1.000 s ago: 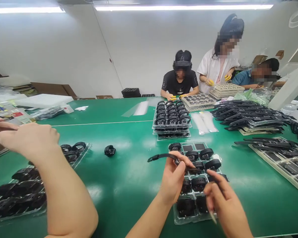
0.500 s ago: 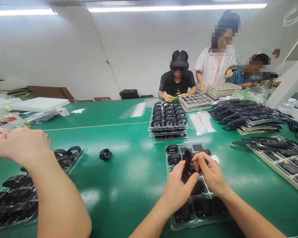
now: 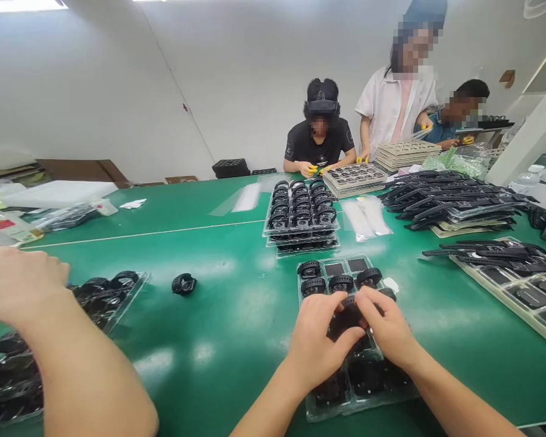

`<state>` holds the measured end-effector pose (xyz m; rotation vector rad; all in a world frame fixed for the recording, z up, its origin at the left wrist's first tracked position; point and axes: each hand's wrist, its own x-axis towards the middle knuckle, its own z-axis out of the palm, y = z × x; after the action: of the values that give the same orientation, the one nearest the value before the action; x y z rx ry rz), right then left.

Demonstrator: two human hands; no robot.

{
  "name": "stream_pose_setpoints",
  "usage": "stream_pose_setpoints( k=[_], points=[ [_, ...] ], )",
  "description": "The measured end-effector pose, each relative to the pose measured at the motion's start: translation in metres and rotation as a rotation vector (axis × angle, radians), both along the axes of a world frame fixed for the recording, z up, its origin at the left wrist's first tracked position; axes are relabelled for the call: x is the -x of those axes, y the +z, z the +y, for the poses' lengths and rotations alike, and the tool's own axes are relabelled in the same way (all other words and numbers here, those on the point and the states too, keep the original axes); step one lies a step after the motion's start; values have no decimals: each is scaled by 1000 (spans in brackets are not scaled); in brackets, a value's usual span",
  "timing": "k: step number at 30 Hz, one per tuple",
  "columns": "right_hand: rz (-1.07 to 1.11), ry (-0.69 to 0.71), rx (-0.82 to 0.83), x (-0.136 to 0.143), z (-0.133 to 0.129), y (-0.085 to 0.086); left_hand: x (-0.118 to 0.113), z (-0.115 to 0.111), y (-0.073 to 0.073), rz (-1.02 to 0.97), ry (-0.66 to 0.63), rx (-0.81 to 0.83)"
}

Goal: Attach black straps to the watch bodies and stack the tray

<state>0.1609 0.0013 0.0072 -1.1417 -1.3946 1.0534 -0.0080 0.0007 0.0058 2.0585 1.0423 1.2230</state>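
Both hands meet low in the middle, right over the clear plastic tray (image 3: 321,413) on the green desk (image 3: 236,328). The left hand (image 3: 316,343) and the right hand (image 3: 386,328) pinch 1 black watch band (image 3: 348,303) between them, fingers (image 3: 346,340) curled narrow around it, thumbs close together. The band sits just above the tray's middle rows, touching both hands.

The tray's far row shows 3 curled bands and 2 flat dark squares; the near pockets are mostly hidden under the hands and wrists.

Beyond the tray, a stack of filled trays (image 3: 300,215) stands near the centre of the desk. A lone curled band (image 3: 184,283) lies on bare green cloth, well apart to the left. At the left edge, a co-worker's arm (image 3: 73,364) crosses the view above another tray of bands (image 3: 104,294). To the right, long flat straps (image 3: 455,203) pile up beside a beige tray (image 3: 519,297). Across the desk, 3 people work at their own trays.
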Motion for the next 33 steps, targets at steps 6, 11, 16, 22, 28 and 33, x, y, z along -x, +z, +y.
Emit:
stream_pose_setpoints(
  k=[6, 11, 16, 22, 28, 33],
  points=[
    [-75, 23, -43, 4, -11, -1, -1, -4, -2, 58, -9, -110],
    [-168, -77, -82, 6, -11, -1, -1, -1, 0, 89, -7, -176],
    [-355, -102, -214, 5, -10, 3, 0, 2, -6, 65, -3, -186],
    [-242, -95, -105, -2, -12, 5, -1, 1, -3, 119, -32, -148],
    [-145, -96, 12, -2, -11, 3, -2, -3, -2, 13, -86, -30],
    [30, 27, 63, 7, -16, 5, -8, -10, -8, -231, -181, 184]
  ],
)
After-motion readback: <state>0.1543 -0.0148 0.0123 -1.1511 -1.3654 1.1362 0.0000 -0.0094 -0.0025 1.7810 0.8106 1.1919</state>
